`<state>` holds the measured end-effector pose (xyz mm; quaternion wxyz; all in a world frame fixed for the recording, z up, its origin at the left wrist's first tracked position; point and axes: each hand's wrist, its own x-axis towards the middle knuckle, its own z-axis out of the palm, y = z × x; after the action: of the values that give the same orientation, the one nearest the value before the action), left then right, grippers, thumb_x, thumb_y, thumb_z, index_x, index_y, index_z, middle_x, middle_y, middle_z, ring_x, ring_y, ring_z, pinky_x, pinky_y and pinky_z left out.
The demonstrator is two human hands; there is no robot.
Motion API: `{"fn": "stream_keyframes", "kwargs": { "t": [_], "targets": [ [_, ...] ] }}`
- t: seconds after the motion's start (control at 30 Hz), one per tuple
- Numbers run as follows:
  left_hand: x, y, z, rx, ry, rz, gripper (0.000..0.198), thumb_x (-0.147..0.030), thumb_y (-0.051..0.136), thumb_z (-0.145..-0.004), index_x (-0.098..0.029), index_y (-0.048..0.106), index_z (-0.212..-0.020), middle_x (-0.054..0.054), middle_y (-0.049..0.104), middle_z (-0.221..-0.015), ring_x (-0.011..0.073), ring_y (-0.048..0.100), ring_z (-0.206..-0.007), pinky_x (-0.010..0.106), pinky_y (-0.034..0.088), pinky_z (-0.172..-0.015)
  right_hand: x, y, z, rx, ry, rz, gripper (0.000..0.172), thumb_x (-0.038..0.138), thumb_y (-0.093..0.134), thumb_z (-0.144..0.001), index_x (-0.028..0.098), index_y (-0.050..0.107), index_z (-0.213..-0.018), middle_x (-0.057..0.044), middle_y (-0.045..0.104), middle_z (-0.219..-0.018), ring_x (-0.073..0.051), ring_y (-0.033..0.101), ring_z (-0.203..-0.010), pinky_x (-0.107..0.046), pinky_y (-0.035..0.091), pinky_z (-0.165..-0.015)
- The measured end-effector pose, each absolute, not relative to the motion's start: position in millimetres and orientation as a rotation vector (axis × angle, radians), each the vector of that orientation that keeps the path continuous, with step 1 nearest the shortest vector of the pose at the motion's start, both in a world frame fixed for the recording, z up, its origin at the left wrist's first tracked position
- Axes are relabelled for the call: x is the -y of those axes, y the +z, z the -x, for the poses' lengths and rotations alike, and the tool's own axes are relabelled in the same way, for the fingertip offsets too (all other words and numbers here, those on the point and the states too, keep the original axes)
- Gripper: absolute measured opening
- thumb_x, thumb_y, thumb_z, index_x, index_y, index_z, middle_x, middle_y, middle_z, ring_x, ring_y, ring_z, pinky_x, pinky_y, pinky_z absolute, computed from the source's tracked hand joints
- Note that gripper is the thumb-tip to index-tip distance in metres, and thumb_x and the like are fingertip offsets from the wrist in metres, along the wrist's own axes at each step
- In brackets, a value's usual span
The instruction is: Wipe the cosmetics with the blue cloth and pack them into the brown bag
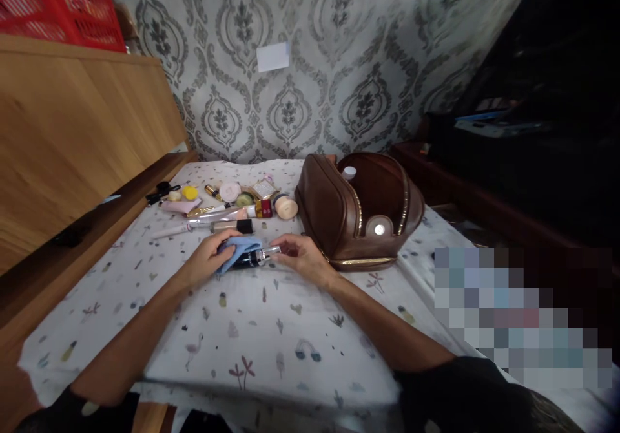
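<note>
A dark bottle (247,260) with a shiny silver neck and top lies almost level above the printed cloth. My left hand (212,254) is closed around a folded blue cloth (238,247), which is pressed against the bottle's body. The thumb and fingers of my right hand (301,256) pinch the silver top (271,251) at the other end. Just beyond my hands lies a tube or bottle with a black cap (245,226). To the right, a brown cosmetic bag (334,210) stands unzipped, with a white round cap (349,173) showing inside.
Several cosmetics lie at the back left, among them a pink round case (229,192), a yellow round item (190,192) and a beige-topped jar (285,207). A wooden panel (87,103) borders the left side, with a red basket (61,10) above. The patterned wall (290,110) stands behind.
</note>
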<state>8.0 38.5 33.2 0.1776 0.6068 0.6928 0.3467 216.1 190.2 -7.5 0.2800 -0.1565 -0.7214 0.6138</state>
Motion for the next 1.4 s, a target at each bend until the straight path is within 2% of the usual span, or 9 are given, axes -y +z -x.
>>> {"fn": "stream_keyframes", "kwargs": {
  "t": [0.17, 0.3, 0.5, 0.63, 0.77, 0.9, 1.0, 1.17, 1.4],
  "targets": [
    [-42, 36, -1, -2.293, 1.265, -1.867, 0.028, -0.038, 0.055, -0.093, -0.02, 0.07, -0.108, 0.006, 0.073, -0.107, 0.0237, 0.066, -0.097, 0.036, 0.05, -0.087, -189, -7, -216, 1.933, 1.635, 0.426, 0.032, 0.04, 0.081, -0.07, 0.017, 0.072, -0.091, 0.002, 0.06, -0.072, -0.012, 0.051, -0.066, -0.027, 0.041, -0.065],
    [-40, 39, -19, -2.496, 1.215, -2.178, 0.029, -0.036, 0.05, -0.097, -0.019, 0.071, -0.087, 0.006, 0.068, -0.085, 0.0229, 0.063, -0.084, 0.036, 0.05, -0.079, -188, -6, -216, 1.923, 1.65, 0.422, 0.034, 0.042, 0.081, -0.069, 0.017, 0.071, -0.09, 0.002, 0.061, -0.072, -0.011, 0.051, -0.064, -0.026, 0.041, -0.063],
    [-45, 22, -56, -2.158, 0.803, -2.509, 0.032, -0.041, 0.045, -0.101, -0.017, 0.063, -0.111, 0.01, 0.069, -0.102, 0.0246, 0.064, -0.093, 0.037, 0.052, -0.081, -185, -3, -217, 1.918, 1.662, 0.375, 0.043, 0.051, 0.084, -0.067, 0.017, 0.07, -0.087, 0.003, 0.057, -0.067, -0.011, 0.049, -0.062, -0.026, 0.041, -0.061],
    [-51, 17, -50, -2.187, 0.582, -2.431, 0.038, -0.049, 0.047, -0.099, -0.019, 0.061, -0.116, 0.008, 0.068, -0.1, 0.0248, 0.066, -0.088, 0.036, 0.052, -0.076, -185, -4, -218, 1.927, 1.665, 0.382, 0.043, 0.053, 0.082, -0.068, 0.017, 0.069, -0.086, 0.005, 0.052, -0.063, -0.01, 0.046, -0.059, -0.025, 0.039, -0.058],
    [-52, 19, -36, -2.19, 0.509, -2.36, 0.043, -0.056, 0.063, -0.088, -0.023, 0.06, -0.114, 0.006, 0.068, -0.103, 0.0243, 0.066, -0.091, 0.033, 0.052, -0.073, -185, -5, -218, 1.918, 1.665, 0.396, 0.041, 0.051, 0.083, -0.068, 0.017, 0.07, -0.087, 0.004, 0.054, -0.064, -0.011, 0.048, -0.06, -0.026, 0.041, -0.058],
    [-51, 19, -32, -2.164, 0.506, -2.309, 0.041, -0.05, 0.069, -0.085, -0.024, 0.059, -0.115, 0.004, 0.068, -0.104, 0.0233, 0.066, -0.091, 0.031, 0.05, -0.073, -185, -6, -216, 1.855, 1.729, 0.373, 0.041, 0.049, 0.084, -0.066, 0.017, 0.07, -0.087, 0.002, 0.061, -0.069, -0.012, 0.054, -0.064, -0.027, 0.045, -0.064],
    [-51, 20, -33, -2.14, 0.581, -2.275, 0.038, -0.049, 0.067, -0.088, -0.023, 0.059, -0.114, 0.004, 0.068, -0.103, 0.0222, 0.066, -0.09, 0.03, 0.05, -0.073, -184, -5, -214, 1.786, 1.783, 0.362, 0.044, 0.05, 0.085, -0.065, 0.017, 0.07, -0.089, 0.001, 0.065, -0.074, -0.013, 0.058, -0.067, -0.028, 0.046, -0.066],
    [-62, 25, -39, -2.163, 0.6, -2.408, 0.042, -0.06, 0.058, -0.09, -0.021, 0.058, -0.106, 0.005, 0.065, -0.096, 0.0218, 0.065, -0.083, 0.03, 0.048, -0.069, -182, -1, -212, 1.627, 1.888, 0.453, 0.052, 0.057, 0.082, -0.066, 0.019, 0.066, -0.098, 0.003, 0.061, -0.072, -0.011, 0.058, -0.059, -0.024, 0.044, -0.055],
    [-79, 18, -42, -2.133, 0.633, -2.676, 0.045, -0.061, 0.04, -0.098, -0.019, 0.057, -0.089, 0.006, 0.06, -0.084, 0.022, 0.061, -0.077, 0.032, 0.046, -0.067, -183, -1, -211, 1.701, 1.914, 0.57, 0.054, 0.069, 0.076, -0.067, 0.018, 0.058, -0.072, 0.004, 0.058, -0.054, -0.01, 0.053, -0.043, -0.022, 0.036, -0.04]
  ]
}}
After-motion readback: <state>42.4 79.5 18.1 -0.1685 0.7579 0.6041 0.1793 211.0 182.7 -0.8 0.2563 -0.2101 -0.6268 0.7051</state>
